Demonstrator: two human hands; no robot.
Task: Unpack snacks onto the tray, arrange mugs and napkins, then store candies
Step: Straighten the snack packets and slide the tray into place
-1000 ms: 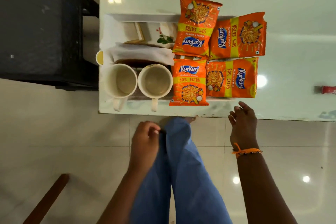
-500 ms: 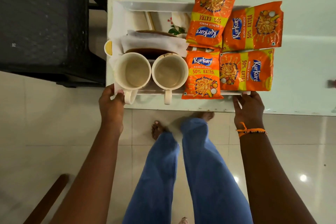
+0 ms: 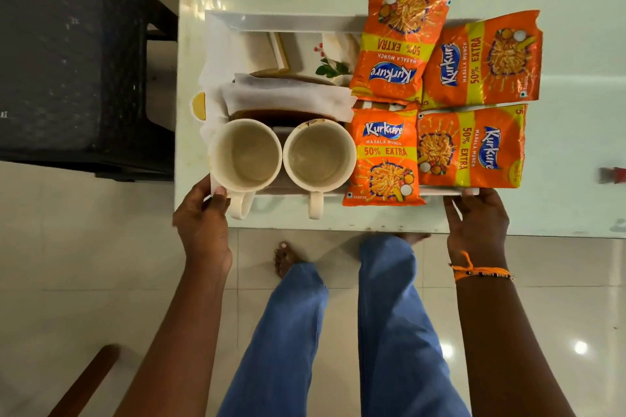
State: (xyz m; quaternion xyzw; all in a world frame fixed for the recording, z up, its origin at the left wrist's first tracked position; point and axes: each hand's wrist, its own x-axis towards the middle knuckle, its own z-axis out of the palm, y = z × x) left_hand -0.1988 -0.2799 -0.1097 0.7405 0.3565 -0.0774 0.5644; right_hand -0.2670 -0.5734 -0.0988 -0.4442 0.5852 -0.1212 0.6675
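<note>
Four orange Kurkure pkts (image 3: 384, 156), two cream mugs (image 3: 245, 154) on white tray (image 3: 288, 22); left hand (image 3: 203, 223) & right hand (image 3: 476, 222) clasp its near corners.

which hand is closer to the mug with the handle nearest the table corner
Left. The left hand grips the tray corner right beside that mug. The right hand holds the opposite near corner, past the second mug and the snack packets.
</note>
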